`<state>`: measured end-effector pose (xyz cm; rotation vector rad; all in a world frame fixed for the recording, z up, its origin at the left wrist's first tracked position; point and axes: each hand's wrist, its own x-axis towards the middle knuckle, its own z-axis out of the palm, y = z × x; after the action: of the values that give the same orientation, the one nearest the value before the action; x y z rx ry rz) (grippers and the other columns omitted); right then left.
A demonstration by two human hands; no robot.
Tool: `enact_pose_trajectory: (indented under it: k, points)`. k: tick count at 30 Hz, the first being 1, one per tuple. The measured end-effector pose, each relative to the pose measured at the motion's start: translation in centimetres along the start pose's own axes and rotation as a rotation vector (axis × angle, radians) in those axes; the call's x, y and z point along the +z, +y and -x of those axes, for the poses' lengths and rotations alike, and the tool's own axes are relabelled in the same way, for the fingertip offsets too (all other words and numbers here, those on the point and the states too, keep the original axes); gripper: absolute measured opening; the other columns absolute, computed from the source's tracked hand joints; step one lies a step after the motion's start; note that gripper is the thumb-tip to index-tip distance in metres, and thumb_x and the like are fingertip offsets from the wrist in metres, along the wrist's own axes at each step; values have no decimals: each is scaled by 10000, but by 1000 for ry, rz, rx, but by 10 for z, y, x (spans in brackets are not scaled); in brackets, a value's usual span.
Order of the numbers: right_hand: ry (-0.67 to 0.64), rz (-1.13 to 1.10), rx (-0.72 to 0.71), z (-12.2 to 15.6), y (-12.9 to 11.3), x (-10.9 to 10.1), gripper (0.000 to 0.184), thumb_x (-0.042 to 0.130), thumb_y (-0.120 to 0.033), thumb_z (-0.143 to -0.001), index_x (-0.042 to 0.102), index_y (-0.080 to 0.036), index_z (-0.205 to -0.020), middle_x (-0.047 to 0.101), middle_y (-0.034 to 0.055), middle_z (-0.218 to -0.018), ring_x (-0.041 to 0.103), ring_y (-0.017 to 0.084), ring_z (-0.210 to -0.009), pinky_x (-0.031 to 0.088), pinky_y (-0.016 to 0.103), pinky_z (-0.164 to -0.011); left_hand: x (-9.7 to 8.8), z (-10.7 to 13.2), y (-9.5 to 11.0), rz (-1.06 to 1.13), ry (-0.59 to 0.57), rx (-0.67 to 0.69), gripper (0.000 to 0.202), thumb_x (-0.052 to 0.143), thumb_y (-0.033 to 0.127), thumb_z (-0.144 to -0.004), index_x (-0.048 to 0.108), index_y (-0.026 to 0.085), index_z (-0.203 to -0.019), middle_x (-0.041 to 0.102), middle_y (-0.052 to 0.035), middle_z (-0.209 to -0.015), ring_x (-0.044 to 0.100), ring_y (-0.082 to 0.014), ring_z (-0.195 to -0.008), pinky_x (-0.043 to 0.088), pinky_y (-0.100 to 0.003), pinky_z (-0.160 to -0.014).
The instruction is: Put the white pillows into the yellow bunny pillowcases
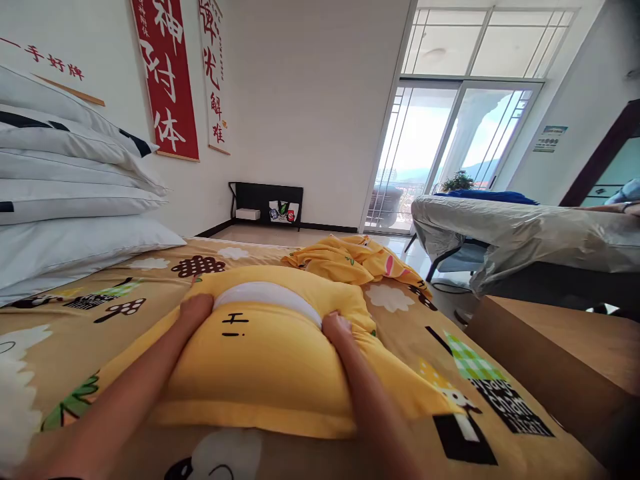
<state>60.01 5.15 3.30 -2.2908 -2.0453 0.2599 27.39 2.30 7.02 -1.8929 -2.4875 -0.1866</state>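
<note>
A yellow pillowcase (260, 373) with "Hi" printed on it lies on the bed, plumped out by a white pillow (270, 293) that shows through a curved gap at its far side. My left hand (197, 309) is closed on the yellow fabric at the left end of that gap. At the right end, my right hand (338, 324) grips the fabric in a fist. Most of the white pillow is hidden inside the case. Beyond it rests a crumpled heap of yellow patterned cloth (345, 260).
A tan patterned sheet (395, 297) covers the bed. White pillows (75, 193) are stacked at the left. On the right stand a cardboard box (555, 360) and a plastic-covered table (525, 227). Part of another person's arm (613, 208) shows at the right edge.
</note>
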Motion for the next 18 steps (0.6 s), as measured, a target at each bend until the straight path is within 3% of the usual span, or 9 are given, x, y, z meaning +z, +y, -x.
enact_pose_trajectory:
  k: [2, 4, 8, 10, 12, 15, 18]
  points:
    - [0, -31, -11, 3, -5, 23, 340, 574, -371, -936, 579, -159, -1201, 611, 79, -1174, 621, 193, -991, 540, 404, -852, 25, 3, -1, -25, -74, -12, 210, 496, 172, -799, 675, 137, -903, 708, -169, -1018, 651, -336, -1004, 507, -388, -776]
    - [39, -71, -46, 3, 4, 23, 352, 533, -378, -955, 572, -150, -1220, 624, 92, -1164, 622, 206, -1006, 527, 408, -874, 24, -4, -8, -35, -124, 14, 178, 520, 187, -790, 672, 146, -874, 718, -133, -993, 659, -314, -979, 507, -342, -758]
    - [159, -164, -203, 11, 47, -6, 506, 403, -413, -983, 423, -159, -1420, 628, 114, -1213, 603, 219, -1096, 475, 332, -952, -34, -19, -10, -65, -147, 125, 132, 520, 186, -791, 644, 150, -819, 715, -99, -921, 649, -280, -920, 495, -318, -788]
    - [199, -197, -279, 24, 70, -7, 561, 371, -463, -973, 355, -218, -1477, 578, 79, -1320, 565, 210, -1176, 438, 294, -1012, -63, -13, 8, -70, -50, 262, 182, 466, 236, -851, 633, 175, -888, 704, -93, -989, 633, -271, -951, 479, -344, -854]
    - [227, -196, -296, 42, 89, 13, 559, 347, -468, -958, 358, -273, -1482, 507, 50, -1421, 479, 221, -1293, 375, 323, -1100, -76, 3, 38, -15, 99, 532, 264, 381, 269, -907, 621, 209, -997, 680, -76, -1116, 609, -252, -1043, 451, -351, -935]
    - [232, -182, -220, 74, 117, 68, 583, 235, -427, -943, 320, -312, -1508, 374, -19, -1532, 321, 208, -1420, 302, 403, -1170, -54, 29, 87, 123, 180, 968, 374, 299, 277, -953, 595, 224, -1174, 595, -49, -1331, 457, -209, -1310, 338, -326, -1101]
    - [221, -179, -123, 104, 148, 122, 625, 177, -450, -906, 356, -340, -1495, 355, -67, -1527, 292, 196, -1427, 287, 420, -1184, -2, 40, 114, 140, 35, 1133, 457, 301, 413, -984, 525, 227, -1336, 495, -47, -1456, 385, -200, -1385, 249, -353, -1174]
